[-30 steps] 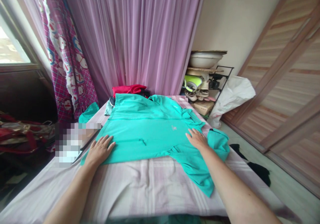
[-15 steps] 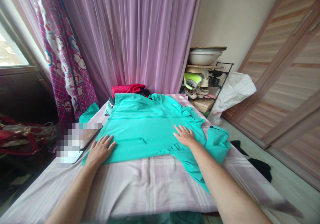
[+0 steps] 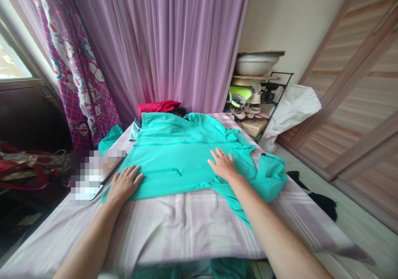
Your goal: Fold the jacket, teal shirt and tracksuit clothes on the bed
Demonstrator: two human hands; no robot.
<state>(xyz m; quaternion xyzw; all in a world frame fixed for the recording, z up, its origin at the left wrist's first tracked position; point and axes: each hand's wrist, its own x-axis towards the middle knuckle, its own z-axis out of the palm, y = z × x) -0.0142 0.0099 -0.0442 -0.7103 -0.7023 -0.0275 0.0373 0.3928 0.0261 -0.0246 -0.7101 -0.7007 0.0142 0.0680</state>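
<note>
A turquoise jacket [image 3: 174, 154] lies spread out on a table covered with a pale checked cloth [image 3: 174, 229]. My left hand [image 3: 124, 181] rests flat on the jacket's near left corner, fingers outstretched. On the jacket's right part, near the top of the closer sleeve, my right hand [image 3: 223, 165] lies with its fingers spread. That sleeve trails toward me and bunches up at the right, partly hidden behind my right forearm. A small pocket zip pull shows between the two hands.
Red folded fabric [image 3: 160, 107] sits at the table's far edge. Left of the jacket is a blurred-out flat object [image 3: 90, 185]. Beyond the table stand a shoe rack [image 3: 273, 103], a white sack [image 3: 292, 107] and a wooden wardrobe [image 3: 351, 117]. Purple curtains [image 3: 174, 42] hang behind.
My right hand has slid a little to the left across the jacket. My left hand stays at the same corner. The view has shifted slightly.
</note>
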